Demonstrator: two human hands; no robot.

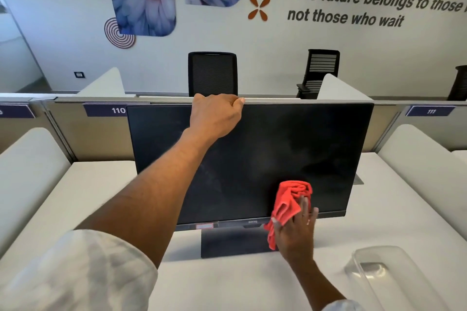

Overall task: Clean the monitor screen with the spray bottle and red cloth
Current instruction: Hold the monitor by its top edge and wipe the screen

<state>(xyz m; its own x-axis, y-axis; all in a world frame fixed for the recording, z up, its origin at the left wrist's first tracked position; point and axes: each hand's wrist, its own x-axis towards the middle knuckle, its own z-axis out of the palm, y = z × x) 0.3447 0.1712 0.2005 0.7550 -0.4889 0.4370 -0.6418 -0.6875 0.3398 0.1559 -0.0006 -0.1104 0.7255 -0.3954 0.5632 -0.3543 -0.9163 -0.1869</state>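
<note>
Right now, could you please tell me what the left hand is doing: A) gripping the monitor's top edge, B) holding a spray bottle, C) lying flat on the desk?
A: the left hand grips the top edge of the monitor; the right hand presses the red cloth on its screen.

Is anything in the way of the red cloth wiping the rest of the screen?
Partly. The red cloth is pressed on the lower right of the monitor screen by the right hand, with bare screen above it. Toward the left, the left forearm crosses in front of the screen, its left hand gripping the top edge.
</note>
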